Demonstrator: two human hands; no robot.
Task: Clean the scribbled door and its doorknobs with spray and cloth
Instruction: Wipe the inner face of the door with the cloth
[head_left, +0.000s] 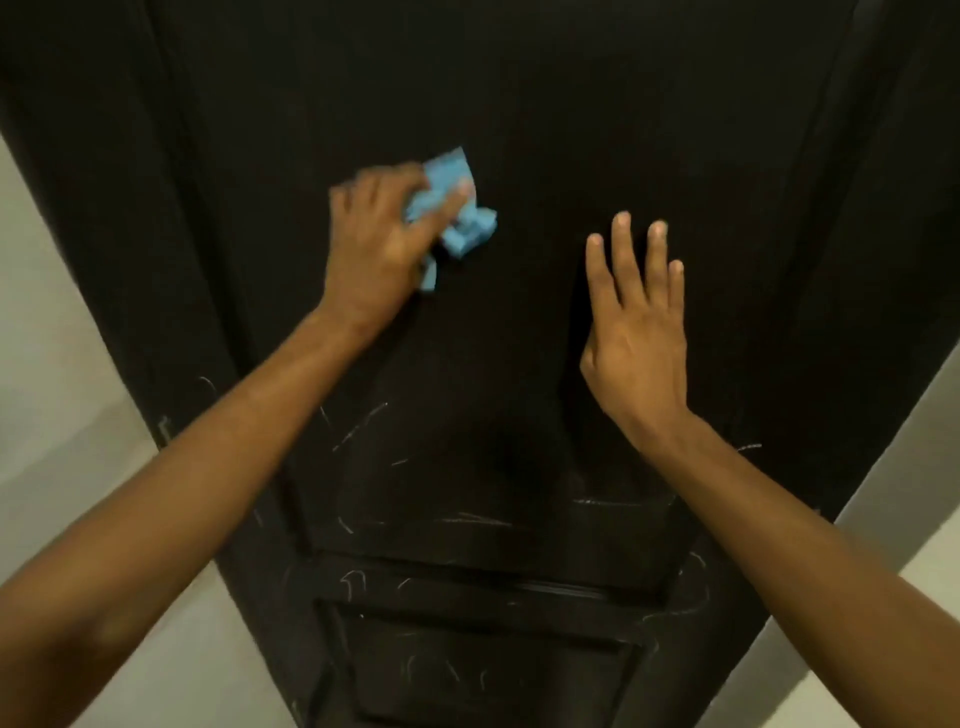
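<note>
Blue and crumpled, the cloth (453, 208) is bunched under the left hand (379, 244), whose fingers (441, 208) curl over it and press it against the upper middle of the black door (519, 93). It looks soft and light, likely to fold and slide under pressure, so a bunched grip with the palm behind it suits it best. The right hand (636, 322) lies flat on the door just beside it, fingers straight and spread, holding nothing. White scribbles (467, 519) cover the lower panels, well below the cloth. Pale walls (57, 374) flank the door. No doorknob or spray bottle is in view, and nothing blocks the wiping path.
</note>
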